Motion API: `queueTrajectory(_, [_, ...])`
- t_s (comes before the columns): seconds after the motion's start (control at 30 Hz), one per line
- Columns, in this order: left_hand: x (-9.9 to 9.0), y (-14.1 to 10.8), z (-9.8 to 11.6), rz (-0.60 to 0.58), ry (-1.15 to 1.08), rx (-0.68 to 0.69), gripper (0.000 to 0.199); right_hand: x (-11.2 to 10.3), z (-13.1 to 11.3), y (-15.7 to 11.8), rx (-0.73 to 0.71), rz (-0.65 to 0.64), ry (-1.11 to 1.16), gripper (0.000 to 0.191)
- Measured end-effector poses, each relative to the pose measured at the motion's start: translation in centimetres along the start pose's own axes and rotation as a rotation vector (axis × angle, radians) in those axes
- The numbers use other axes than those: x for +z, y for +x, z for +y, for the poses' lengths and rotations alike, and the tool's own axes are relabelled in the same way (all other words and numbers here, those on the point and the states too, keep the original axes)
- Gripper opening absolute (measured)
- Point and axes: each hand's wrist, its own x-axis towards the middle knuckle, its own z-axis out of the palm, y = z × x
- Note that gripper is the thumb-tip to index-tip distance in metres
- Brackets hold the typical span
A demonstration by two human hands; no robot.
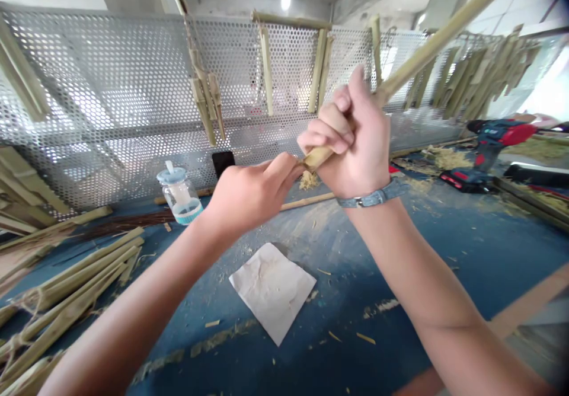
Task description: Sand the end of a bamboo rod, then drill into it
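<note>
My right hand is wrapped round a long bamboo pole, which slants from the middle of the view up to the top right. A blue band circles that wrist. The pole's lower end is cut at an angle and pokes out below the fingers. At that end my left hand is closed, fingertips pressed together against the opening. Something thin and brownish shows there, but its kind is hidden by the fingers. Below both hands, a creased white sheet of paper lies on the blue tabletop.
A lidded jar and a dark phone stand behind my left forearm. Tied bamboo pieces lie at left. A cordless drill stands at right, near shavings. Bamboo pieces hang on a perforated metal screen.
</note>
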Motion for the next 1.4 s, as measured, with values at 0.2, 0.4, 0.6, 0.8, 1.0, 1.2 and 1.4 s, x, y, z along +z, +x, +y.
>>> queueTrajectory(0.2, [0.0, -0.5, 0.5, -0.040, 0.464, 0.229, 0.024, -0.2, 1.9, -0.3, -0.092, 0.251, -0.090, 0.051])
queueTrajectory(0.4, [1.7, -0.3, 3.5, -0.159, 0.428, -0.012, 0.022, -0.5, 2.6, 0.1, -0.217, 0.368, -0.179, 0.056])
queueTrajectory(0.6, [2.5, 0.6, 4.1, -0.194, 0.335, -0.156, 0.018, 0.3, 2.4, -0.2, -0.373, 0.335, -0.234, 0.058])
queueTrajectory(0.8, [2.0, 1.7, 4.5, -0.234, 0.170, -0.286, 0.023, 0.4, 2.0, -0.3, -0.350, 0.267, -0.278, 0.057])
queueTrajectory(1.0, [-0.7, 1.3, 1.8, -0.349, -0.618, -0.488, 0.036, -0.7, 0.4, 0.5, -0.019, -0.054, -0.121, 0.040])
queueTrajectory(1.2, [-1.5, -0.7, 0.0, -0.611, -1.107, -0.568, 0.031, -2.7, -0.3, 1.3, 0.027, -0.327, 0.203, 0.051])
queueTrajectory(1.4, [-0.9, -3.6, 0.7, -0.356, -0.516, -0.253, 0.024, -2.9, 0.1, 0.7, 0.165, -0.011, 0.175, 0.055])
